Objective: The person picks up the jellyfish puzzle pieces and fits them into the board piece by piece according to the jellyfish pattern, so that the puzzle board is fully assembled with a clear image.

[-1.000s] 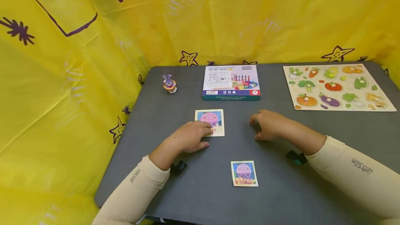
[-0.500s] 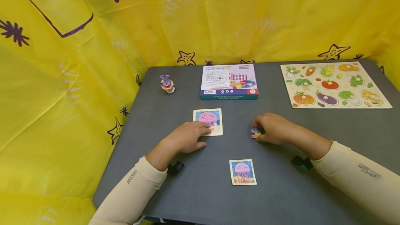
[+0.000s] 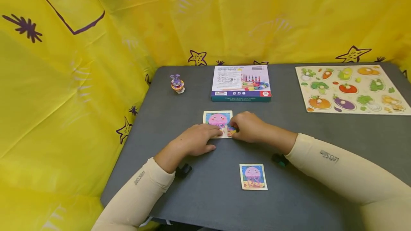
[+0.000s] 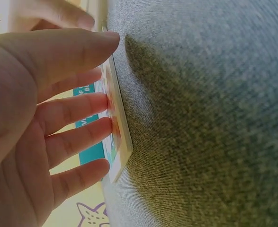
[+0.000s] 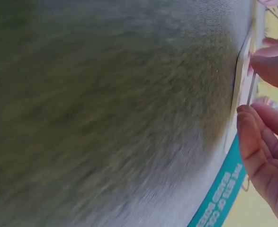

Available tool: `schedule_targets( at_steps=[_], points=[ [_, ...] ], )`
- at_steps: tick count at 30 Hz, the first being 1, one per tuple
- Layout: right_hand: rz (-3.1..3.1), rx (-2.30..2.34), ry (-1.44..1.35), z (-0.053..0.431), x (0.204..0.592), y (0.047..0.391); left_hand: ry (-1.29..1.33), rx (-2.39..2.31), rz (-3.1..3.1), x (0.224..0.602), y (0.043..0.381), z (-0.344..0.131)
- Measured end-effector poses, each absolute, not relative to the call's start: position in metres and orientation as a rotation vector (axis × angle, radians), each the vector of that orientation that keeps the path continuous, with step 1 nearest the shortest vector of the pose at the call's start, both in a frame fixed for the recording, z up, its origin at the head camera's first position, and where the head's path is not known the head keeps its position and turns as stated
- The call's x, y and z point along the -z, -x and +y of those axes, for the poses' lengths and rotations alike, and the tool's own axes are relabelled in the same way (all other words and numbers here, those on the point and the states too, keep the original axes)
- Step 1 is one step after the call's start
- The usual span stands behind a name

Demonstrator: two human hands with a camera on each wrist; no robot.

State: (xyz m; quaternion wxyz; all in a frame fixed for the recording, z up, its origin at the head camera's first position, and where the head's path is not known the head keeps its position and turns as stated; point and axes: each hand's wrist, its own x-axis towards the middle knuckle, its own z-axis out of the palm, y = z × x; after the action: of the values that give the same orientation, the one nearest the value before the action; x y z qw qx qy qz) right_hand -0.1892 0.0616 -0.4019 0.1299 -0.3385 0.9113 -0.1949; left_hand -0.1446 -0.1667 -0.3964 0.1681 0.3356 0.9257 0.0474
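A small jigsaw board [image 3: 218, 118] with a pink jellyfish picture and a pale frame lies flat on the grey table. My left hand [image 3: 199, 140] rests on its lower left part. In the left wrist view, the nearly straight fingers [image 4: 84, 142] touch the board's face, and the thumb stays off it. My right hand [image 3: 248, 127] is at the board's lower right corner, pinching a colourful jigsaw piece [image 3: 231, 131] between thumb and fingers. The right wrist view shows that piece [image 5: 252, 89] edge-on, tilted against the board. Fingers hide part of the board's lower row.
A jellyfish picture card [image 3: 253, 176] lies nearer the front. Behind the board stands a flat bead-set box [image 3: 240, 83], with a small purple rabbit figure [image 3: 177, 84] to its left. A vegetable peg puzzle [image 3: 351, 88] lies at back right. Yellow cloth [image 3: 179, 17] hangs behind.
My right hand has picked up the jigsaw piece from the table right of the board and carried it left to the board's lower right corner. My left hand has stayed on the board.
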Motion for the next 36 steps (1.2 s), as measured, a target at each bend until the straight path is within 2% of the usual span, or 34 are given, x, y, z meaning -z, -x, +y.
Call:
schedule_targets(
  at_steps=[17,25,36],
  points=[
    [2.594,0.553,0.890,0.046,0.401,0.204,-1.012,-0.046,2.642,0.401,0.143,-0.163],
    [2.670,0.490,0.727,0.045,0.404,0.214,-1.034,-0.026,2.662,0.401,0.143,-0.161],
    [2.747,0.429,0.765,0.052,0.402,0.206,-1.028,-0.051,2.678,0.400,0.148,-0.157]
  ],
)
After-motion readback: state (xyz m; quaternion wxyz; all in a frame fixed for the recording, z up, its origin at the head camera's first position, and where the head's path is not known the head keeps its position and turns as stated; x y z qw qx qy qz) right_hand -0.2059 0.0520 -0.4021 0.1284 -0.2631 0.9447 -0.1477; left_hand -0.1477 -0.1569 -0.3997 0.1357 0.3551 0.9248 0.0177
